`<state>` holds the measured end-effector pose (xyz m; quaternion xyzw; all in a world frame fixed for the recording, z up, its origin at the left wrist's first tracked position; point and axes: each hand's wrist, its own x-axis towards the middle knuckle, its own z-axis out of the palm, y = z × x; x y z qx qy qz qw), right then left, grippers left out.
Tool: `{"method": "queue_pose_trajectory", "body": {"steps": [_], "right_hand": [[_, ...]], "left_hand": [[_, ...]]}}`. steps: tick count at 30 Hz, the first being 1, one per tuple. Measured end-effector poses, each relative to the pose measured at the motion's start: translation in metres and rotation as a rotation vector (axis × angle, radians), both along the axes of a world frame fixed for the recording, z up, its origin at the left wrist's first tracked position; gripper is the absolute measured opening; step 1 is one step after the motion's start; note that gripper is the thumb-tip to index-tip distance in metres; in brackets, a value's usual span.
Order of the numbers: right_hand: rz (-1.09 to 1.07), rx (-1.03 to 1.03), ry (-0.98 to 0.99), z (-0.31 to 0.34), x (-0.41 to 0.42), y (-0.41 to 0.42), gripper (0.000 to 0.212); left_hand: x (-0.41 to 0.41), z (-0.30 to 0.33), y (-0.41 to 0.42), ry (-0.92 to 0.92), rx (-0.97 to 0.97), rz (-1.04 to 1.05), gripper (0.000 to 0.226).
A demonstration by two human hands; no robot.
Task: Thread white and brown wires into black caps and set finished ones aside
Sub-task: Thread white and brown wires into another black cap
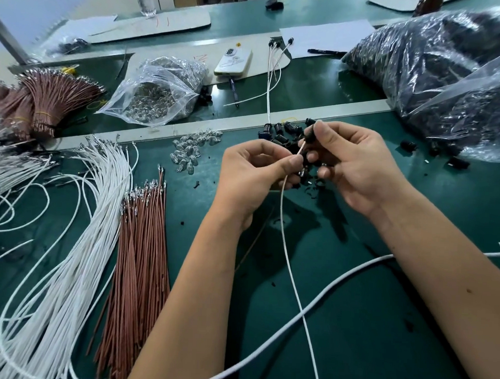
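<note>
My right hand (354,167) pinches a black cap (309,132) between thumb and fingers above a pile of loose black caps (282,133). My left hand (255,172) pinches a wire end (300,152) that leads up into the cap. A white wire (294,278) hangs from my left hand down across the green mat, and a thin brown wire (254,243) trails beside my left wrist. A few finished wired caps (276,52) lie farther back on a white sheet.
White wires (80,226) and brown wires (140,242) lie in bundles at left. Small clear bulbs (187,153) are scattered mid-table, with a bagful (152,98) behind. Large bags of black parts (434,68) fill the right. A phone (233,61) and a thick white cable (339,286) are present.
</note>
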<state>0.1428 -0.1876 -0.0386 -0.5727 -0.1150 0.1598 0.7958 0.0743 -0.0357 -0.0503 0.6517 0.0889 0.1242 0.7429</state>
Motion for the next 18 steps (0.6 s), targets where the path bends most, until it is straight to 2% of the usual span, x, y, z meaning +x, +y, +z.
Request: {"method": "queue_pose_trajectory", "body": {"steps": [5,18], "right_hand": [[-0.028,0.013,0.03,0.0032,0.0008,-0.0008,0.019],[-0.056,0.02,0.132,0.002,-0.0014,0.0057,0.025]], "left_hand": [[-0.0025,0.0047,0.0001,0.074,-0.113,-0.141,0.006],[-0.0046,0.0086,-0.0016,0.13,-0.048,-0.21,0.005]]}}
